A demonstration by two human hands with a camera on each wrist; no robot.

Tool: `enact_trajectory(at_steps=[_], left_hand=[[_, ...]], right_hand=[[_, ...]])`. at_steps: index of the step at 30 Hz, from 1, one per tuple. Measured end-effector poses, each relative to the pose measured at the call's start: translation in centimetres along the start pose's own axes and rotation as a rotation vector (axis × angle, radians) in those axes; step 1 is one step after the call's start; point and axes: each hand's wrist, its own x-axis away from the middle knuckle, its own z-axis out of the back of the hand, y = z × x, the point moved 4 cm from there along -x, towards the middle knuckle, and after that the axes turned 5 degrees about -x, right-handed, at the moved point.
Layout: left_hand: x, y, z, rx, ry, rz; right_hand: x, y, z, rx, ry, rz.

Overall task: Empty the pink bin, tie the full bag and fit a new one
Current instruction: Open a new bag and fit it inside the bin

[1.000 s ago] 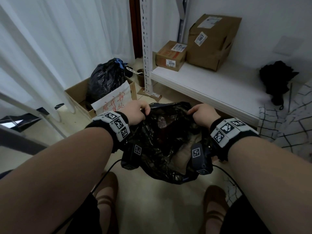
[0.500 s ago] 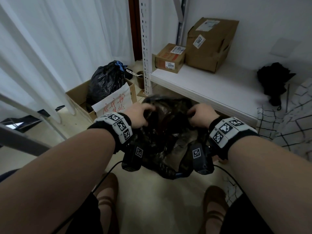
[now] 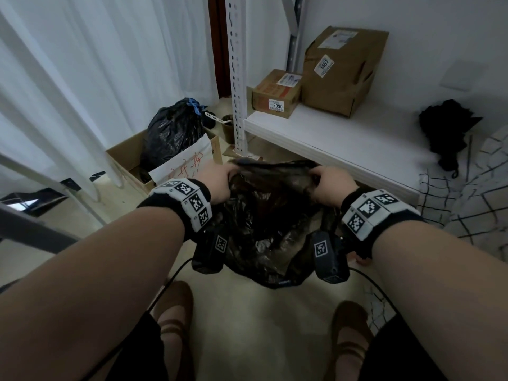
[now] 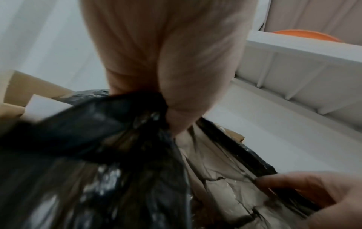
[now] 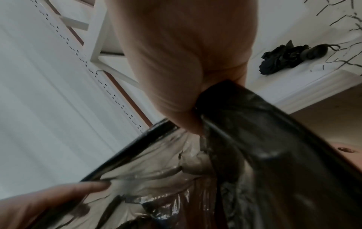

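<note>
Hands hold a black bin bag [image 3: 264, 215] up over the floor between the person's shoes: the left hand [image 3: 217, 182] grips the rim's left end, the right hand [image 3: 330, 185] grips its right end. A white shelf [image 3: 343, 144] stands just beyond.

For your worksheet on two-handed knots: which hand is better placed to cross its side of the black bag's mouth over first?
Probably neither. The left hand and the right hand grip opposite sides of the black bag mouth at about equal height, so either could lead.
</note>
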Motion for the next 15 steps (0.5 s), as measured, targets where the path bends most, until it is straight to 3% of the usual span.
enact_trajectory(at_steps=[1,4,5,10,15], left_hand=[[-0.1,0.0,0.1,0.015,0.031,0.002],[0.1,-0.6,-1.5,-0.015,-0.265,0.027],[0.2,-0.8,-1.8,0.031,-0.284,0.034],[-1.5,-1.5,-0.7,0.314,0.041,0.059],[-2.3,-2.4,-1.5,0.212,0.015,0.07]], right_hand=[[-0.1,0.1,0.1,-0.003,0.01,0.0],[-0.1,0.3,-0.6,0.04,-0.123,-0.056],[-0.3,0.5,-0.8,0.061,-0.134,-0.068],[-1.0,0.9,-0.7,0.008,-0.034,-0.088],[-2.0,1.3,-0.9,-0.053,0.002,-0.071]])
